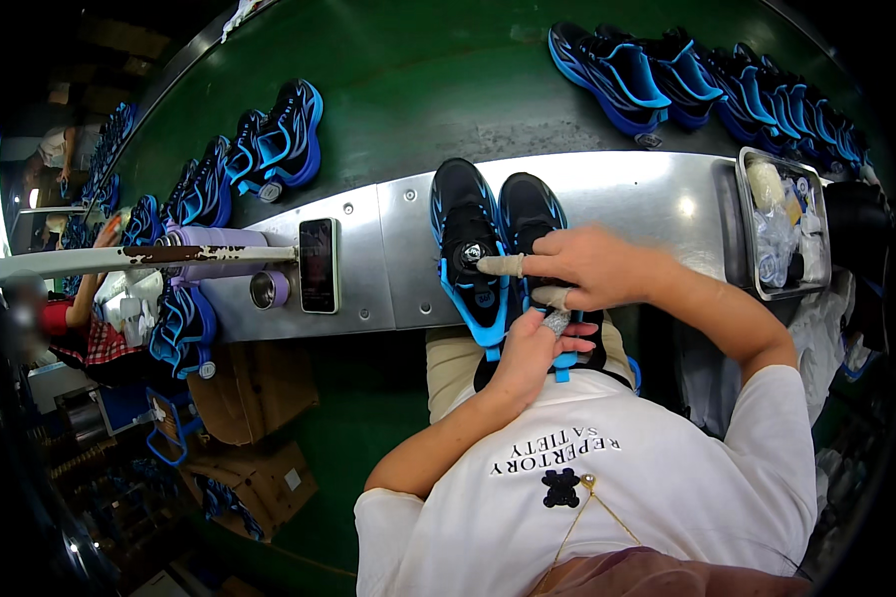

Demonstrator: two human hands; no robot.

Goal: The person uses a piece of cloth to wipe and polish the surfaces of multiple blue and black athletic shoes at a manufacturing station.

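Note:
Two black-and-blue sports shoes stand side by side at the metal edge in front of me, toes pointing away. On the tongue of the left shoe (462, 204) sits a round dial (471, 256). My right hand (592, 267) reaches across the right shoe (530, 204), index finger and thumb apart, both in pale finger covers. Its index fingertip is beside the dial, apparently touching it. My left hand (530, 356) is at the right shoe's heel opening, fingers curled around the collar. A grey wrap covers one of its fingers. The right shoe's middle is hidden under my hands.
A phone (319, 266), a lilac bottle (219, 239) and its cup (269, 290) stand left, by a worn white bar (209, 255). A metal tray (814, 229) of small supplies is right. Shoes line the green belt (428, 90). Another person (80, 318) works far left.

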